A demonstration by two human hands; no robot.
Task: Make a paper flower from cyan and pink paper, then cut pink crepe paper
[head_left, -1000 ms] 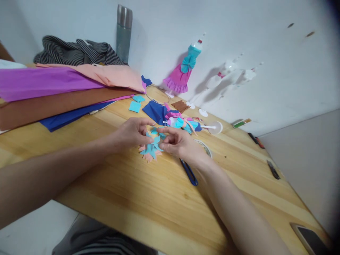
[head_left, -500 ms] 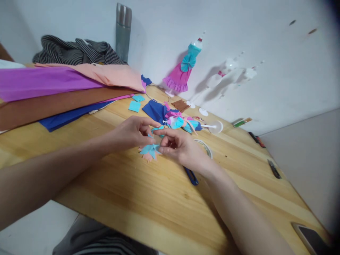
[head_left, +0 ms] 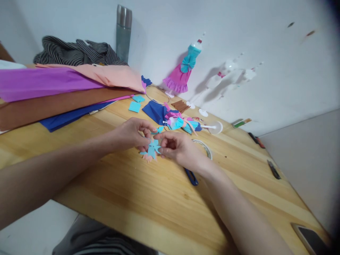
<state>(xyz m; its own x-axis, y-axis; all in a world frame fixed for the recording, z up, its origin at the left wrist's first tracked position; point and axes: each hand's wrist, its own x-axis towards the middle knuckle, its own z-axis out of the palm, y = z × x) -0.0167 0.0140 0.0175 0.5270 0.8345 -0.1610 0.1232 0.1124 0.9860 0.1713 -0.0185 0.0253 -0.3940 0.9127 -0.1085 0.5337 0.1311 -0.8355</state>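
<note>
A light-blue paper flower [head_left: 153, 148] with pointed petals is pinched between my two hands, over the table. My left hand [head_left: 138, 132] grips its upper left side with thumb and fingers. From the right, my right hand [head_left: 176, 148] holds its edge, with the index finger stretched toward the left fingertips. Peach paper petals [head_left: 147, 157] show just below the blue flower. Another light-blue paper piece [head_left: 160, 129] lies behind the fingertips, partly covered. A dark-blue handle [head_left: 191, 177] sticks out beneath my right wrist, and a roll of tape [head_left: 204, 147] is partly hidden behind that hand.
Folded paper sheets [head_left: 53, 83] cover the table's left side, near a striped cloth [head_left: 79, 51] and a flask [head_left: 123, 33]. A dressed doll form [head_left: 183, 71] stands by the wall; another [head_left: 180, 123] lies before it. A cutter [head_left: 273, 170] and phone [head_left: 309, 239] lie at right.
The light-blue flower has turned between my fingers, and more of its face shows. My left fingers have shifted slightly down, and both hands stay close together.
</note>
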